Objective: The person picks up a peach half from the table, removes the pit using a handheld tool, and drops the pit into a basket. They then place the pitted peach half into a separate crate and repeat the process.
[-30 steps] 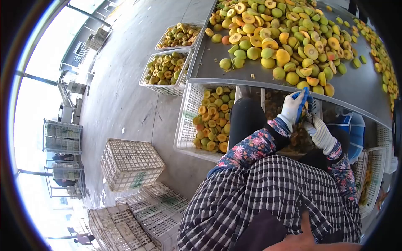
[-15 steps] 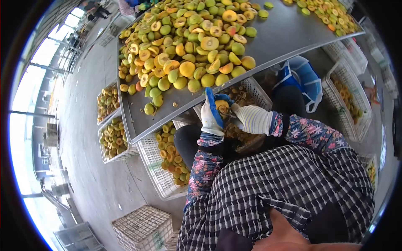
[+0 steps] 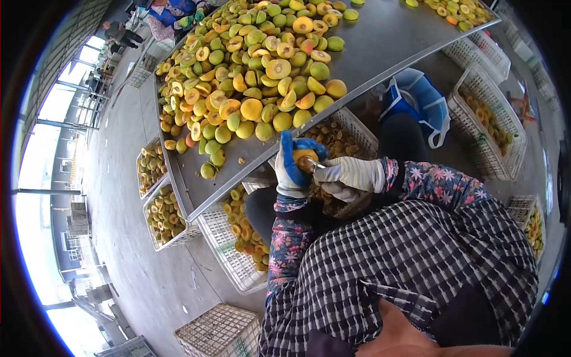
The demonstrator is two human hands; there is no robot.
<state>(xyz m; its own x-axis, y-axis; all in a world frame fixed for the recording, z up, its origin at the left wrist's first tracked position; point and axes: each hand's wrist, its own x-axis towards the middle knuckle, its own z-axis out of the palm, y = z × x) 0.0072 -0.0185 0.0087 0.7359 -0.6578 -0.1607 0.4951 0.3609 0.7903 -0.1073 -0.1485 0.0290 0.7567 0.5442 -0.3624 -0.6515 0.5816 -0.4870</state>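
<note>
My left hand, in a white glove with a blue coated palm, is closed around a yellow-fleshed peach half. Its cut side faces my right hand. My right hand, in a striped white knit glove, grips a small spoon-like metal tool; its tip meets the flesh, and the handle is hidden in my fist. Both hands are held together just off the near edge of the metal table. Beneath them stands a crate with brownish fruit pieces. On the table lies a large pile of halved peaches.
White crates of fruit stand at my left and right. A blue bag-like container is beyond my right knee. An upturned crate sits on the floor. A co-worker's gloved hand shows at the pile's far end.
The view has shifted, so the table sits further left. The peach half is turned more towards me, and the metal tool now shows plainly at its cut face.
</note>
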